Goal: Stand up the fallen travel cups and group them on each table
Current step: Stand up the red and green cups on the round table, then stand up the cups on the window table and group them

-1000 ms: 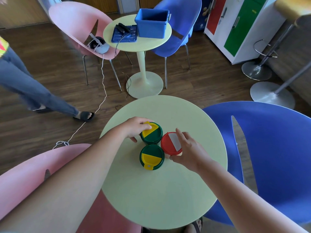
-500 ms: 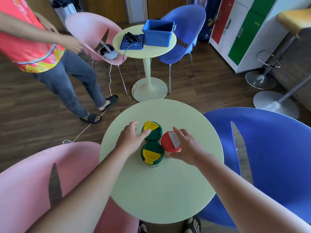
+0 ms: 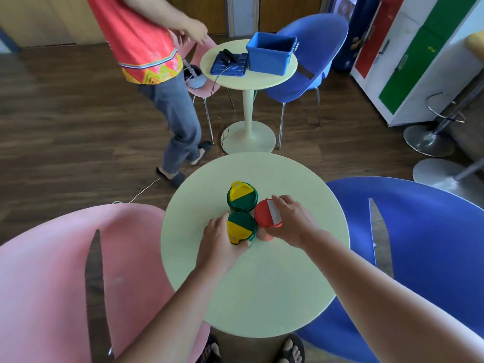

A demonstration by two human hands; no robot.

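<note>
Three travel cups stand upright, touching, on the near round pale-green table [image 3: 262,289]. The far green cup with a yellow-and-green lid [image 3: 241,196] stands free. My left hand [image 3: 218,242] wraps around the near green cup with a yellow-and-green lid [image 3: 241,226] from the left. My right hand [image 3: 293,221] grips the red cup with a white lid strip [image 3: 265,214] from the right, fingers over its lid.
A pink chair [image 3: 52,271] stands at the table's left, a blue chair [image 3: 419,244] at its right. Beyond, a second round table [image 3: 262,79] carries a blue bin [image 3: 269,52] and blue lid [image 3: 229,65]. A person [image 3: 157,74] walks beside it. A cabinet and stool bases are at right.
My left hand left the far green cup and took hold of the near one. My right hand stays on the red cup. The other person walked in toward the far table.
</note>
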